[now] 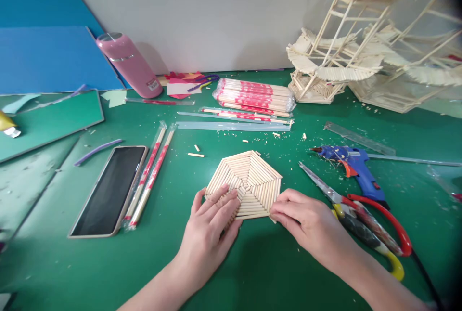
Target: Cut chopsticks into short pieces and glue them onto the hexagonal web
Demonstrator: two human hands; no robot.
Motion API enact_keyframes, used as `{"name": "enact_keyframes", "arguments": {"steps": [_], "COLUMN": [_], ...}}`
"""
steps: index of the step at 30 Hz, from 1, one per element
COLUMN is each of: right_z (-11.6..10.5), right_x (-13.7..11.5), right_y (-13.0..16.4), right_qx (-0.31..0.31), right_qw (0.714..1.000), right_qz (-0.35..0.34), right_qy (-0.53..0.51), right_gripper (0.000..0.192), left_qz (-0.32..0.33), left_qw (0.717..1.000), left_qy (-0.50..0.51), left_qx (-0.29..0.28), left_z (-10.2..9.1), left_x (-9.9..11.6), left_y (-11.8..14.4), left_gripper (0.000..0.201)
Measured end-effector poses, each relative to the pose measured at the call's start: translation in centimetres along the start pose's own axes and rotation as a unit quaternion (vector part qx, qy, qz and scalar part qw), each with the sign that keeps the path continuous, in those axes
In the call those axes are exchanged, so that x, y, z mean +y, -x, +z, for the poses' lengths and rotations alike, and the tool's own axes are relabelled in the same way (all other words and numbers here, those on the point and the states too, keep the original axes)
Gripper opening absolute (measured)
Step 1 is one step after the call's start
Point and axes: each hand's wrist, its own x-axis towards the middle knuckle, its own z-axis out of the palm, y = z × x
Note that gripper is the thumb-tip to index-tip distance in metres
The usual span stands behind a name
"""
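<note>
A flat hexagon made of glued wooden sticks (249,176) lies on the green table (252,263). My left hand (209,231) rests flat on its near left part, fingers spread over the sticks. My right hand (306,224) pinches the hexagon's near right edge with thumb and fingertips. Neither hand lifts the piece off the table.
Scissors with red and yellow handles (364,224) and a blue glue gun (352,166) lie right of my right hand. A phone (110,188) and wrapped chopsticks (149,176) lie to the left. A chopstick bundle (254,95), pink bottle (132,65) and stick models (361,46) stand behind.
</note>
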Motion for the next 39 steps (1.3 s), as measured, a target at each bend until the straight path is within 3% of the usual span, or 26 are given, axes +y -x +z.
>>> {"name": "enact_keyframes", "arguments": {"steps": [8,15,26,39], "right_z": [-0.1,0.5,0.8,0.8], "right_x": [0.2,0.4,0.3,0.3], "right_y": [-0.1,0.3,1.3,1.2], "right_qx": [-0.009,0.026,0.014,0.009], "right_qw": [1.0,0.999,1.0,1.0], "right_qz": [0.001,0.005,0.003,0.001], "right_qy": [-0.016,-0.036,-0.024,-0.011], "right_gripper": [0.019,0.018,0.017,0.017], "left_qz": [0.007,-0.023,-0.019,0.006], "left_qw": [1.0,1.0,0.993,0.989], "left_qy": [0.007,-0.004,-0.003,-0.013], "left_qx": [0.004,0.002,-0.112,-0.147], "left_z": [0.2,-0.3,-0.2,0.0], "left_x": [-0.1,0.9,1.4,1.6], "left_y": [0.0,-1.0,-3.2,-4.5], "left_gripper": [0.029,0.028,0.039,0.024]}}
